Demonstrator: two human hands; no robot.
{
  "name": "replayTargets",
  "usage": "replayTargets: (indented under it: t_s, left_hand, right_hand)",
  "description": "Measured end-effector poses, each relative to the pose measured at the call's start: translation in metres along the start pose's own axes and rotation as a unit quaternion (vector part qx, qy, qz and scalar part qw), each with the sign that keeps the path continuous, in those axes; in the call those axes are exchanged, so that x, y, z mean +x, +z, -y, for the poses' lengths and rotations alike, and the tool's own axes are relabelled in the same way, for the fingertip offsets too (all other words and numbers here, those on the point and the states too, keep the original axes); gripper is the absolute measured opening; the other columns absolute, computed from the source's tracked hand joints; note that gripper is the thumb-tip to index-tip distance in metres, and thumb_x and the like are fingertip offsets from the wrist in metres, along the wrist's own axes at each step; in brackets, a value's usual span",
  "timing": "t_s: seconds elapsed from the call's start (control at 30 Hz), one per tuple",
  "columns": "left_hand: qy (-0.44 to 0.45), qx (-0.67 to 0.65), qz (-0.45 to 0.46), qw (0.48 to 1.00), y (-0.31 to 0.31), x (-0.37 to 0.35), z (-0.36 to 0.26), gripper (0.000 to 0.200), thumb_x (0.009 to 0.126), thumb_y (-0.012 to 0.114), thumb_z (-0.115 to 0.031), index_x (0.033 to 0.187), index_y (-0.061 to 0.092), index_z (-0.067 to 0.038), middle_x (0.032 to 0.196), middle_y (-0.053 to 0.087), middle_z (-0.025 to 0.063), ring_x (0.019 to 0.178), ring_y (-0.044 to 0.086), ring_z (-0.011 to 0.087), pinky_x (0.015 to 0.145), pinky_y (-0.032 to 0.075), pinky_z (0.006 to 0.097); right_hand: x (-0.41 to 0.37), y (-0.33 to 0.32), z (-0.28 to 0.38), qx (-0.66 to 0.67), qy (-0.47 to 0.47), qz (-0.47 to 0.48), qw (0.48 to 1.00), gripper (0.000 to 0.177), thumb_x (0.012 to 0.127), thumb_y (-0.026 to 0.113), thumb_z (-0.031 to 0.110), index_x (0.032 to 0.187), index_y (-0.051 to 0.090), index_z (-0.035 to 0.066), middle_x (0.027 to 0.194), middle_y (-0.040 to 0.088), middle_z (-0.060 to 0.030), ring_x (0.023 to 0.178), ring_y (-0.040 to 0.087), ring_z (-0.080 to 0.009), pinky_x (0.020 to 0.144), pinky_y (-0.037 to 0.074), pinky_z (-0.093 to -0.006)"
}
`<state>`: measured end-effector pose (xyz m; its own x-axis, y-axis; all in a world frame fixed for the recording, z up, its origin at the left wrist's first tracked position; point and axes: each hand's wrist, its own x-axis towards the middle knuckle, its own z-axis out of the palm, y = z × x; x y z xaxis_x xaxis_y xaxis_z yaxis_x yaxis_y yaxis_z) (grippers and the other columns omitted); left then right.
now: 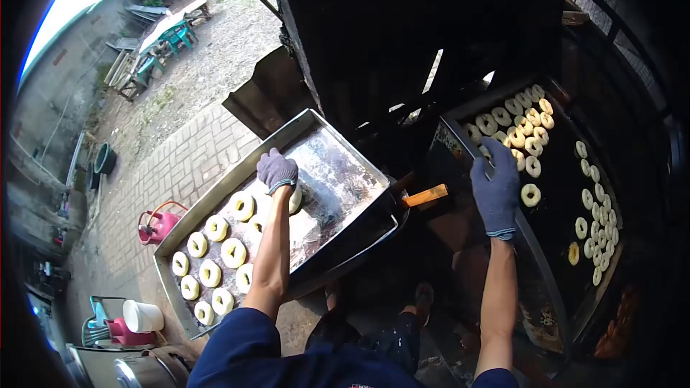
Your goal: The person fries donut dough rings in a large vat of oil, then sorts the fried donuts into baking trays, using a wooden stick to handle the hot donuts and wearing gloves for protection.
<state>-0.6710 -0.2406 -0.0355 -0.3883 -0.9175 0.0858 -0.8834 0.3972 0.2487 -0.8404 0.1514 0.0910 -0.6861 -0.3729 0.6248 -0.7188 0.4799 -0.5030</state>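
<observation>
Dough rings (pixel 226 251): on tray (pixel 338 165), its long axis lower left to upper right, mostly lower left of nearer left hand (pixel 277 170). Left hand: curled, hold undeterminable. Right hand (pixel 497 183): at vat (pixel 540 262) rim, hold undeterminable.

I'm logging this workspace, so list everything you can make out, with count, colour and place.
Metal tray: 1, silver, centre left.
Tray rings: about a dozen, pale, on the tray.
Pan: 1, dark, right.
Pan rings: over twenty, pale to golden, inside the pan.
Stick: 1, orange, between tray and pan.
Canister: 1, pink, left of tray.
Bucket: 1, white, lower left.
Pots: count unclear, silver, bottom left.
Tub: at least 1, dark, far left.
Chairs: at least 2, green, upper left.
Table: 1, pale, beside the chairs.
Gloved left hand: 1, purplish, over the tray.
Gloved right hand: 1, purplish, at the pan's left rim.
Sleeves: 2, navy, bottom.
</observation>
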Motion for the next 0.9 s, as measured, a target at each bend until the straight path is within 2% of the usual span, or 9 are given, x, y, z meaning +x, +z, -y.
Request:
replayTargets:
  t_s: [0.03, 0.1, 0.17, 0.27, 0.37, 0.5, 0.7, 0.8, 0.9]
  left_hand:
    - [-0.087, 0.024, 0.053, 0.995, 0.008, 0.017, 0.039, 0.045, 0.082, 0.063, -0.028, 0.119, 0.059, -0.004, 0.116, 0.062, 0.0229, 0.11, 0.059, 0.0377, 0.093, 0.049, 0.0439]
    - [-0.066, -0.021, 0.146, 0.987, 0.038, 0.044, 0.095, 0.046, 0.083, 0.062, -0.029, 0.12, 0.058, -0.002, 0.116, 0.064, 0.0259, 0.113, 0.061, 0.039, 0.092, 0.052, 0.0455]
    - [-0.069, -0.044, 0.103, 0.991, 0.027, 0.037, 0.097, 0.052, 0.077, 0.067, -0.032, 0.115, 0.061, 0.002, 0.111, 0.067, 0.0269, 0.105, 0.065, 0.0399, 0.088, 0.053, 0.0439]
    - [-0.075, -0.106, 0.278, 0.952, 0.003, 0.047, 0.108, 0.052, 0.064, 0.073, -0.035, 0.099, 0.071, 0.004, 0.096, 0.071, 0.0242, 0.094, 0.07, 0.0325, 0.079, 0.053, 0.0396]
    - [0.066, -0.229, 0.17, 0.956, 0.009, 0.037, 0.108, 0.041, 0.068, 0.072, -0.018, 0.102, 0.065, 0.004, 0.091, 0.069, 0.0171, 0.084, 0.068, 0.0252, 0.077, 0.053, 0.0361]
    - [0.181, -0.517, 0.263, 0.794, -0.011, -0.028, -0.025, 0.036, 0.078, 0.067, -0.005, 0.112, 0.055, 0.001, 0.102, 0.065, 0.0121, 0.092, 0.065, 0.0172, 0.083, 0.053, 0.0294]
    - [0.433, -0.492, 0.443, 0.612, 0.038, -0.227, -0.355, 0.049, 0.08, 0.07, -0.015, 0.124, 0.053, 0.0, 0.111, 0.064, 0.0141, 0.101, 0.064, 0.0218, 0.086, 0.053, 0.0353]
    - [0.489, -0.362, 0.36, 0.707, 0.099, -0.322, -0.457, 0.053, 0.074, 0.071, -0.03, 0.116, 0.058, 0.0, 0.101, 0.068, 0.0242, 0.094, 0.067, 0.038, 0.085, 0.053, 0.0451]
    - [0.46, -0.173, 0.289, 0.821, 0.106, -0.388, -0.495, 0.036, 0.079, 0.066, -0.027, 0.105, 0.061, -0.003, 0.097, 0.069, 0.0211, 0.095, 0.067, 0.0377, 0.082, 0.053, 0.0488]
  right_hand:
    - [0.0, 0.042, 0.05, 0.087, 0.013, 0.081, 0.993, 0.029, 0.084, 0.061, 0.007, 0.112, 0.062, 0.001, 0.108, 0.064, -0.0163, 0.102, 0.061, -0.0344, 0.094, 0.047, -0.0419]
    - [-0.019, 0.16, 0.097, 0.159, -0.039, 0.24, 0.957, 0.033, 0.082, 0.06, 0.01, 0.113, 0.063, 0.001, 0.108, 0.065, -0.02, 0.105, 0.06, -0.0364, 0.097, 0.046, -0.0428]
    - [-0.046, 0.264, 0.136, 0.148, 0.033, 0.435, 0.887, 0.049, 0.078, 0.062, 0.021, 0.121, 0.06, -0.002, 0.119, 0.063, -0.0265, 0.114, 0.06, -0.0374, 0.099, 0.047, -0.042]
    - [-0.072, 0.341, 0.182, 0.053, 0.045, 0.526, 0.848, 0.051, 0.073, 0.069, 0.03, 0.114, 0.064, 0.0, 0.11, 0.066, -0.0267, 0.105, 0.064, -0.0396, 0.092, 0.051, -0.0455]
    - [-0.101, 0.352, 0.186, 0.128, 0.109, 0.486, 0.858, 0.052, 0.071, 0.075, 0.033, 0.112, 0.065, 0.002, 0.108, 0.066, -0.0267, 0.103, 0.065, -0.0381, 0.089, 0.053, -0.0441]
    - [-0.093, 0.212, 0.1, 0.209, 0.097, 0.139, 0.963, 0.039, 0.073, 0.074, 0.019, 0.105, 0.059, 0.002, 0.098, 0.064, -0.0157, 0.091, 0.062, -0.0322, 0.082, 0.051, -0.0399]
    - [-0.127, -0.118, -0.148, 0.05, 0.346, -0.132, 0.928, 0.035, 0.075, 0.069, 0.01, 0.108, 0.058, 0.002, 0.095, 0.065, -0.0135, 0.089, 0.064, -0.0226, 0.081, 0.052, -0.0357]
    - [-0.179, -0.215, -0.266, -0.054, 0.432, -0.092, 0.896, 0.041, 0.072, 0.072, 0.016, 0.109, 0.059, 0.002, 0.097, 0.067, -0.0169, 0.091, 0.067, -0.0276, 0.08, 0.053, -0.0382]
    - [-0.228, -0.254, -0.329, -0.14, 0.495, -0.035, 0.856, 0.044, 0.071, 0.074, 0.022, 0.108, 0.061, 0.001, 0.099, 0.068, -0.0199, 0.093, 0.068, -0.032, 0.08, 0.053, -0.0394]
